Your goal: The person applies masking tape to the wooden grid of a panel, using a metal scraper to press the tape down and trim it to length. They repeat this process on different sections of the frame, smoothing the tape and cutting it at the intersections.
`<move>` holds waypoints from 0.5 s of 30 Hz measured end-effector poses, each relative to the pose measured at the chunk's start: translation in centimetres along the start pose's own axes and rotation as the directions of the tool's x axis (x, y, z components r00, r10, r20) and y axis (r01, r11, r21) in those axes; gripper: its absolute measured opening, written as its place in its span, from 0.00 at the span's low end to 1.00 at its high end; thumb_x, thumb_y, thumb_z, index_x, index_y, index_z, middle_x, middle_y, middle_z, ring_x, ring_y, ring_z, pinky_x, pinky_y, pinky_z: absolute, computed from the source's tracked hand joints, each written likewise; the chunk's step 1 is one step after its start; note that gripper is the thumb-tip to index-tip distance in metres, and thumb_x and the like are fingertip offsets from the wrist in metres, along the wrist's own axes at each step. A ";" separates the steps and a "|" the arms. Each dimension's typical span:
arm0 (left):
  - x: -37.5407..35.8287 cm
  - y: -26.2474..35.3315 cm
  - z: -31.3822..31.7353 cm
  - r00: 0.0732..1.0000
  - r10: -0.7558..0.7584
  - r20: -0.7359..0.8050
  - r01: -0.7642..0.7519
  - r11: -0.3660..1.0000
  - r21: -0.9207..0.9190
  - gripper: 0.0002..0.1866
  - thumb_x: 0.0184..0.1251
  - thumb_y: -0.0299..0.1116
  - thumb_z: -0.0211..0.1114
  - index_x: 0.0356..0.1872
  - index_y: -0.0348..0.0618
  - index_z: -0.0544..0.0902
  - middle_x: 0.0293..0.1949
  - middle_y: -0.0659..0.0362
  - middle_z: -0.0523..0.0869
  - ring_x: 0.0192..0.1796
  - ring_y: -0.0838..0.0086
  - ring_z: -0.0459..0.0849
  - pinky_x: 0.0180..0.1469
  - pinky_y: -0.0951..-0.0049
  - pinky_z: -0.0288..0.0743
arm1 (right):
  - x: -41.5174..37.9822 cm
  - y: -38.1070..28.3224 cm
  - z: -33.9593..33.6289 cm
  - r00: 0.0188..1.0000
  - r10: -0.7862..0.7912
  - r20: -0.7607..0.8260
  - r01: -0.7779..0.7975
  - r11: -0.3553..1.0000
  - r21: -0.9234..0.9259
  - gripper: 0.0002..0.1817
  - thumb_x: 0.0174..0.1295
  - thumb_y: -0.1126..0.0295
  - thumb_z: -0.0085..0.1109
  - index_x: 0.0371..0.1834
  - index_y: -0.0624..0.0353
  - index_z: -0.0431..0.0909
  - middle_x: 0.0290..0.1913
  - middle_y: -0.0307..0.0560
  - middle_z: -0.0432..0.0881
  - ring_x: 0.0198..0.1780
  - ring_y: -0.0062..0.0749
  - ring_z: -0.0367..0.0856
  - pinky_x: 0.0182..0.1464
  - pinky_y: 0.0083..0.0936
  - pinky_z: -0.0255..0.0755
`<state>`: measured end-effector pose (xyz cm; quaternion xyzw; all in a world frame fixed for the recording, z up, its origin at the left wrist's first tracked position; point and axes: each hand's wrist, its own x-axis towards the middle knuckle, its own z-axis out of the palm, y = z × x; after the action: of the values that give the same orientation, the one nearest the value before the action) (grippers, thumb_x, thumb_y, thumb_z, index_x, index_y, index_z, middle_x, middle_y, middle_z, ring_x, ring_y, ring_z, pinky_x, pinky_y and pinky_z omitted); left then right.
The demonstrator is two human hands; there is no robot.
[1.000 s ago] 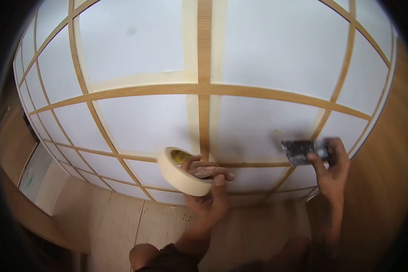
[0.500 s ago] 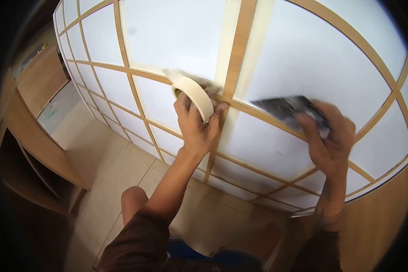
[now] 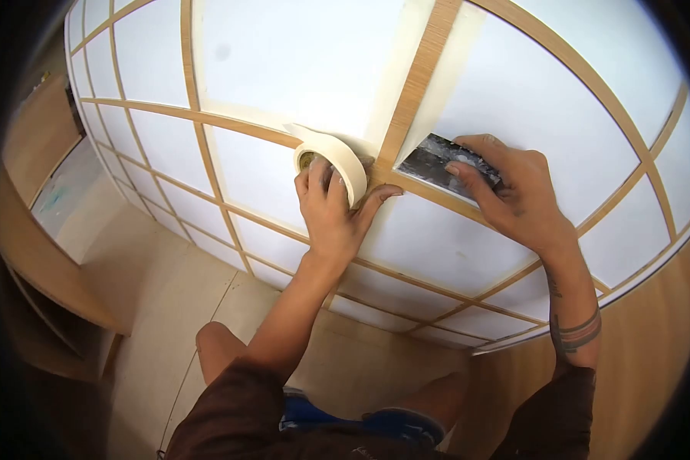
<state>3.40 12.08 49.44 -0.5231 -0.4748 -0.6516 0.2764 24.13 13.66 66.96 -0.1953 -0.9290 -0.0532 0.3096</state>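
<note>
A roll of masking tape (image 3: 350, 165) is in my left hand (image 3: 331, 211), with fingers through its core and the thumb stretched toward a wooden strip. A loose end of tape lies along the horizontal strip behind the roll. My right hand (image 3: 517, 188) grips a dark, paint-smeared flat scraper blade (image 3: 448, 162). Its corner meets the panel near the crossing of two wooden strips (image 3: 418, 84). Pale tape bands (image 3: 445, 69) run beside the strips on the white panel (image 3: 544, 100).
The curved-looking panel with its wooden grid fills the view ahead. A wooden cabinet (image 3: 50, 261) with open shelves stands at the left. Below is a beige floor (image 3: 169, 307) with seams. My knee (image 3: 218, 349) is near the panel's lower edge.
My right hand has moved left, bringing the scraper blade against the panel beside the strip crossing. My left hand still holds the tape roll in nearly the same place. The view has shifted slightly.
</note>
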 end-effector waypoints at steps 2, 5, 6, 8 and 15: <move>0.1 0.1 -0.1 1.000 -0.005 0.002 0.005 1.000 -0.001 0.32 0.49 0.39 0.90 0.54 0.42 0.86 0.54 0.55 0.83 0.58 0.58 0.79 0.59 0.57 0.69 | 0.2 -0.2 0.3 1.000 0.014 0.023 -0.014 1.000 -0.026 0.11 0.72 0.68 0.69 0.52 0.61 0.86 0.31 0.55 0.87 0.23 0.44 0.82 0.28 0.34 0.74; 0.0 0.0 -0.2 0.999 -0.028 0.023 0.027 1.000 0.013 0.31 0.49 0.41 0.90 0.54 0.44 0.87 0.53 0.56 0.85 0.58 0.57 0.78 0.60 0.56 0.67 | 0.4 -0.6 0.5 1.000 -0.006 0.009 0.006 1.000 -0.029 0.10 0.72 0.70 0.68 0.52 0.60 0.86 0.31 0.55 0.87 0.24 0.46 0.81 0.29 0.34 0.74; -0.1 0.0 -0.1 0.998 -0.052 0.033 0.052 0.998 0.019 0.30 0.49 0.42 0.90 0.53 0.44 0.87 0.54 0.56 0.85 0.58 0.57 0.78 0.60 0.55 0.66 | 0.4 -0.8 0.4 1.000 0.001 0.013 -0.001 0.999 -0.040 0.10 0.72 0.70 0.68 0.52 0.60 0.86 0.31 0.55 0.87 0.24 0.46 0.81 0.29 0.34 0.74; 0.0 0.0 -0.2 0.999 -0.040 0.032 0.040 0.999 0.009 0.30 0.49 0.42 0.90 0.53 0.44 0.87 0.54 0.56 0.85 0.58 0.57 0.78 0.60 0.55 0.67 | 0.7 -1.2 -0.2 0.995 0.021 0.099 -0.014 0.997 -0.074 0.11 0.70 0.72 0.68 0.54 0.59 0.86 0.33 0.54 0.88 0.26 0.48 0.83 0.30 0.35 0.76; 0.1 0.0 -0.2 1.000 -0.016 0.008 0.016 1.000 -0.021 0.30 0.53 0.42 0.88 0.51 0.37 0.85 0.51 0.49 0.87 0.58 0.54 0.81 0.59 0.51 0.67 | 1.7 -2.7 -1.2 0.967 -0.035 0.251 0.076 0.985 -0.154 0.21 0.65 0.78 0.66 0.62 0.52 0.82 0.36 0.53 0.89 0.31 0.49 0.86 0.32 0.39 0.79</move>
<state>3.27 11.93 49.58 -0.5248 -0.4732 -0.6567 0.2636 22.50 11.47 69.04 -0.1990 -0.9580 -0.1126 0.1730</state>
